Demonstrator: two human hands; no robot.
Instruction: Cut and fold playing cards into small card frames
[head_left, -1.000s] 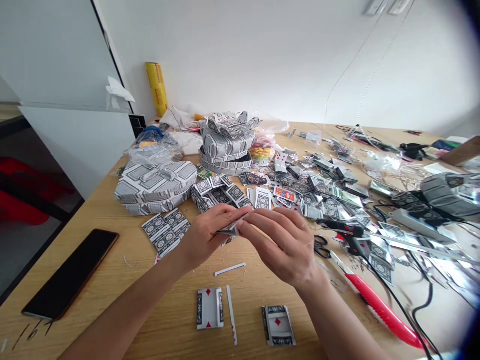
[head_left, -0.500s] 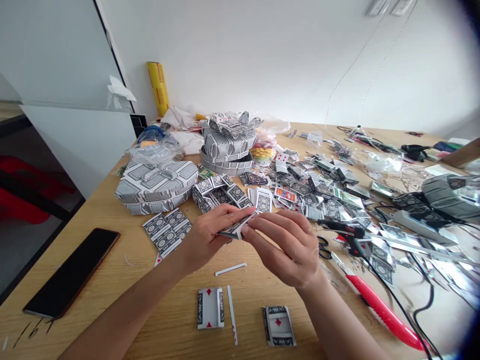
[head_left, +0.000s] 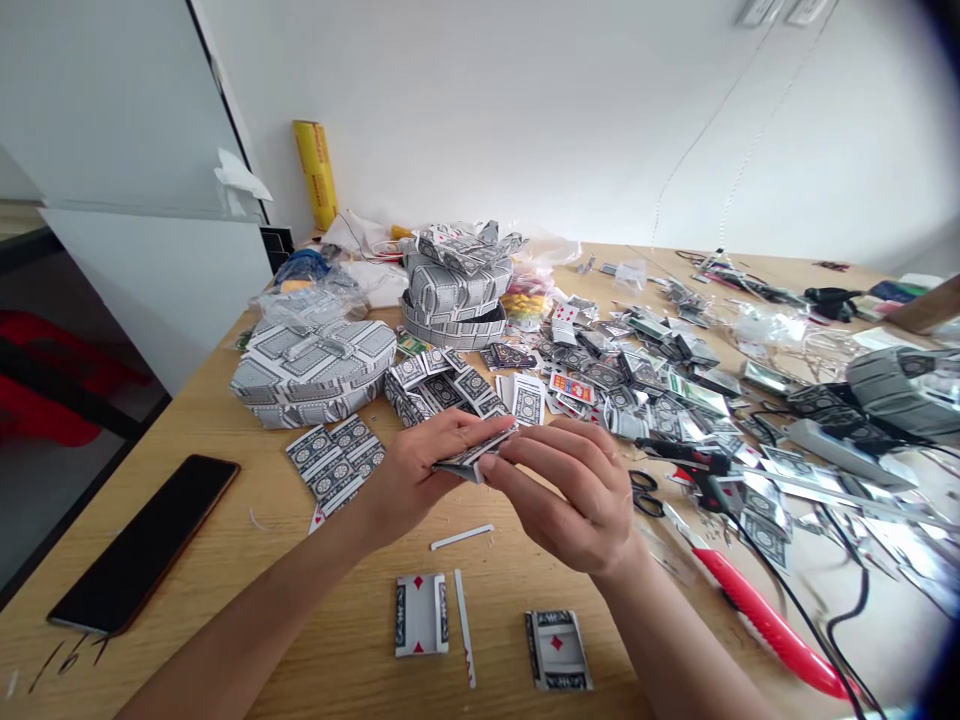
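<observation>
Between my two hands is a folded playing card, its patterned back partly showing. My left hand pinches its left end, thumb below and fingers on top. My right hand grips the other end between thumb and fingertips, which hide part of it. Below them on the table lie a folded card with red diamonds and another folded card with one diamond. A thin white strip rests beside the first, and a second strip lies higher up. An open box made of cards stands just behind my hands.
A card-covered lidded box and flat joined cards are at left, near a black phone. Piled cards spread rightward. Scissors, a glue gun with its cable and a red-handled cutter lie right.
My right fingers have shifted slightly along the folded card, and its tilt has changed a little. Both hands keep hold of it, and the things on the table stay put.
</observation>
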